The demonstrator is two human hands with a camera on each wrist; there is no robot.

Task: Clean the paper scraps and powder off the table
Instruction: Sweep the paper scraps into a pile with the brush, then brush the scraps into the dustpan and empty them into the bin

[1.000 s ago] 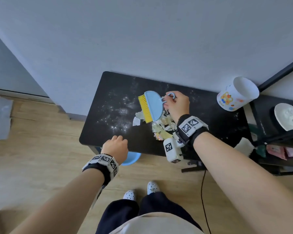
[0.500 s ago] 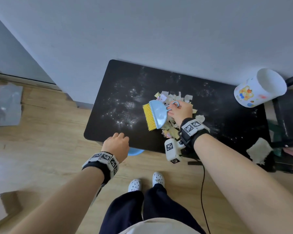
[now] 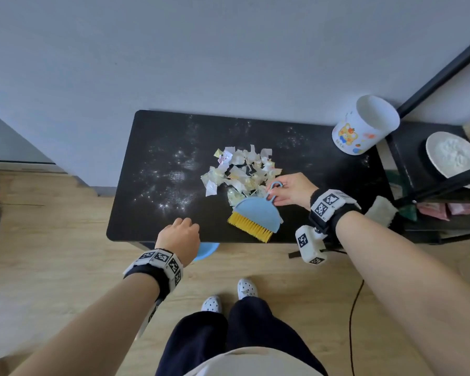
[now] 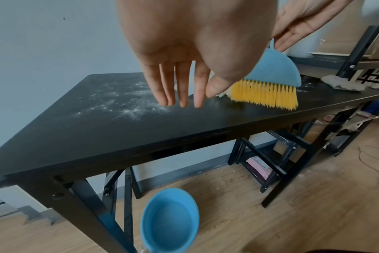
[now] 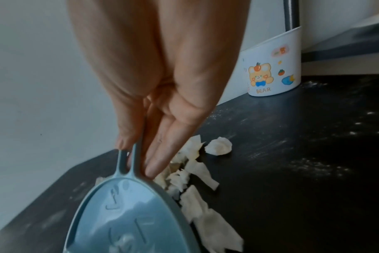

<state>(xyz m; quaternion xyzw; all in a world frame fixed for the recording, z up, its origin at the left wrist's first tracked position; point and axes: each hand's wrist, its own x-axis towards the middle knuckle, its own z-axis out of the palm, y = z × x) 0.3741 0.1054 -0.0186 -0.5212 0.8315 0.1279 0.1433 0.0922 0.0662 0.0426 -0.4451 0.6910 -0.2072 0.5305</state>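
Note:
A heap of torn paper scraps (image 3: 242, 170) (image 5: 197, 186) lies mid-way along the black table (image 3: 152, 221) (image 4: 97, 130). White powder (image 3: 174, 185) (image 4: 128, 106) is strewn to its left. My right hand (image 3: 288, 192) (image 5: 138, 154) pinches the loop handle of a small blue brush (image 3: 257, 214) (image 4: 273, 68) (image 5: 128, 219). Its yellow bristles (image 3: 248, 226) (image 4: 264, 94) point at the table's near edge. My left hand (image 3: 181, 232) (image 4: 184, 95) hovers over the near edge with fingers straight and loose, holding nothing.
A white bear-printed cup (image 3: 364, 126) (image 5: 273, 68) stands at the table's back right. A blue basin (image 3: 206, 249) (image 4: 170, 219) sits on the floor below the near edge. A black rack on the right holds a plate of powder (image 3: 455, 156). A white cloth (image 3: 381, 210) lies by the rack.
My right hand has drawn the brush toward the near edge and turned its bristles from leftward to point at me, uncovering the scrap heap. The left hand stays by the edge.

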